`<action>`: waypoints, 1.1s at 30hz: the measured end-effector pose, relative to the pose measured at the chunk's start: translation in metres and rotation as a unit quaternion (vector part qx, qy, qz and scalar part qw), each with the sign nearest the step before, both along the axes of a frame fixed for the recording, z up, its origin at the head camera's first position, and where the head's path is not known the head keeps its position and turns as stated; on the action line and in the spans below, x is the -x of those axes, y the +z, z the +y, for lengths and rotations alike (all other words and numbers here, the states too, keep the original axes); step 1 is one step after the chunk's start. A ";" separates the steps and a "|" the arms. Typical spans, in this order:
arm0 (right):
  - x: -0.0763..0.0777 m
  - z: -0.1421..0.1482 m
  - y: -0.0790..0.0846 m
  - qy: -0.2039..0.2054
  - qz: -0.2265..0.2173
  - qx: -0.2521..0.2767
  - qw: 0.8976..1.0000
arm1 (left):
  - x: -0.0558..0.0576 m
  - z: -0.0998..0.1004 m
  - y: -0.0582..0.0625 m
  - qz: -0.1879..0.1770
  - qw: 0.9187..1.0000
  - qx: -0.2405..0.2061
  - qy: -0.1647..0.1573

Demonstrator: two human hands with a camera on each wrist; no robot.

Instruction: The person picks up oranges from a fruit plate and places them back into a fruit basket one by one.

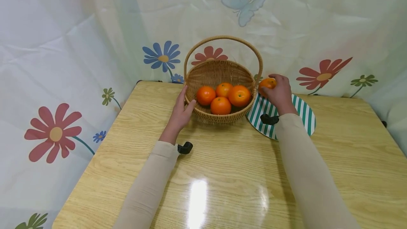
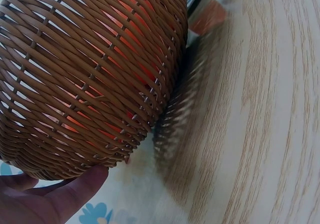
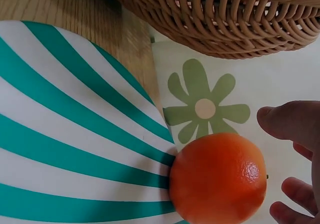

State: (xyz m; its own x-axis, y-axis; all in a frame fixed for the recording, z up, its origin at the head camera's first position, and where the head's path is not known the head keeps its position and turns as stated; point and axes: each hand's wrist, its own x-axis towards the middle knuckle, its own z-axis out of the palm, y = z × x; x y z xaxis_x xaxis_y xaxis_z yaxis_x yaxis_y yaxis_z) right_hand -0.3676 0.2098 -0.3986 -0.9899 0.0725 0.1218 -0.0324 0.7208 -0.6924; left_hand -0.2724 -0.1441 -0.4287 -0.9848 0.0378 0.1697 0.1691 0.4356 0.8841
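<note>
A wicker basket [image 1: 222, 117] with a tall arched handle holds several oranges [image 1: 220, 106]. Against its left side rests my left hand [image 1: 180, 114], thumb apart from the fingers; in the left wrist view the thumb [image 2: 82, 191] touches the woven outer wall. Right of the basket, another orange [image 3: 217, 179] is at the far edge of a round, green-and-white striped mat [image 3: 75, 134]. My right hand [image 1: 279, 93] is around this orange, and the right wrist view shows a gap between it and the thumb and fingers [image 3: 295, 191]. Some left fingers are hidden behind the basket.
Both basket and mat are near the back edge of a wooden table [image 1: 222, 172]. Behind and to the left hangs a pale curtain [image 1: 105, 38] printed with flowers and a butterfly. Each sleeved wrist carries a small black camera [image 1: 185, 147].
</note>
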 end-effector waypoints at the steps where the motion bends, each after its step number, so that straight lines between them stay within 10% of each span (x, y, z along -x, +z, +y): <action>1: 0.001 0.000 0.000 0.001 0.001 -0.002 1.000 | 0.000 0.000 0.000 -0.001 1.000 0.000 0.000; 33: 0.015 0.005 -0.015 0.037 -0.045 -0.035 0.998 | -0.001 0.001 0.000 0.002 1.000 -0.003 0.003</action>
